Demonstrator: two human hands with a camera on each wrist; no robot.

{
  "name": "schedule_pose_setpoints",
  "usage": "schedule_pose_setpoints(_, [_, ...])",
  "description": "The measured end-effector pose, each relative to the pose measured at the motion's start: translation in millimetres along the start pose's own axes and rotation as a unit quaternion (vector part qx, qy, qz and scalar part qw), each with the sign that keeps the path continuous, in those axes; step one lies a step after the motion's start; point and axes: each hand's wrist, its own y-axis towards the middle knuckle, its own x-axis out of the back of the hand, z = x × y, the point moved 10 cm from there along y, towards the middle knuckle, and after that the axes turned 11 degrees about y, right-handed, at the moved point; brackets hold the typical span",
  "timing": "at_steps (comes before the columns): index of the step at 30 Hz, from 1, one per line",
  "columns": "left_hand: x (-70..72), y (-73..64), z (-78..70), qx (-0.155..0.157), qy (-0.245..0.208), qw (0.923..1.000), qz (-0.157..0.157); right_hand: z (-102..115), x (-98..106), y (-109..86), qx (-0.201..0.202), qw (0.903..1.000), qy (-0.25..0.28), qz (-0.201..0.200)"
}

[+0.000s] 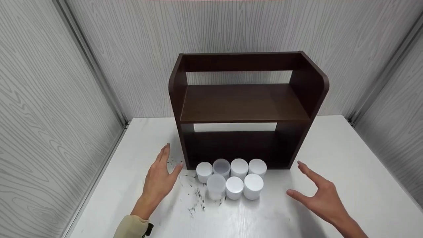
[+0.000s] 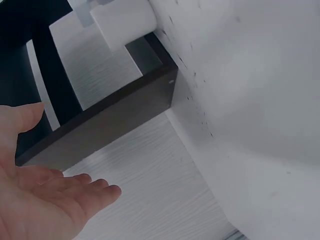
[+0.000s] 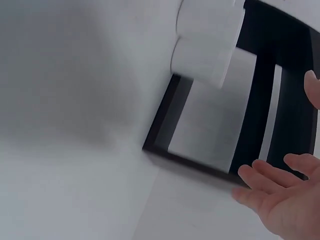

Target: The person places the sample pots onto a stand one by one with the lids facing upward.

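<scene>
Several white lidded jars (image 1: 253,186) stand in two rows on the table, right in front of a dark brown two-tier shelf (image 1: 244,102). Two of the containers look translucent, one a frosted jar (image 1: 216,186) in the front row and one a greyish jar (image 1: 221,167) behind it. To the left of the jars my left hand (image 1: 158,178) hovers with fingers extended and thumb apart, holding nothing. On the other side my right hand (image 1: 319,195) is spread the same way, also holding nothing. Neither hand touches a jar or the shelf.
Dark smudges (image 1: 198,198) mark the white table (image 1: 264,221) left of the jars. Wood-grain panels (image 1: 231,29) enclose the table at the back and both sides. The shelf's upper board (image 1: 244,102) bears nothing. A dark band sits at the left sleeve (image 1: 132,226).
</scene>
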Motion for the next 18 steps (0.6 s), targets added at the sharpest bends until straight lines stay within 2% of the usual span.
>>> schedule_pose_setpoints(5, [-5.9,3.1,-4.3,0.002,-0.047,0.9989,-0.008,-1.7,-29.3,-2.2,-0.032,0.9973,0.06,0.027])
schedule_pose_setpoints(12, [-13.0,9.3,-9.7,-0.005,-0.093,0.9952,-0.027,-12.4,-65.0,-2.1,-0.089,0.9855,0.134,0.054])
schedule_pose_setpoints(18, [-16.3,16.1,-10.2,0.004,-0.145,0.989,-0.03,-16.9,-88.7,1.4,-0.101,0.9779,0.169,0.071])
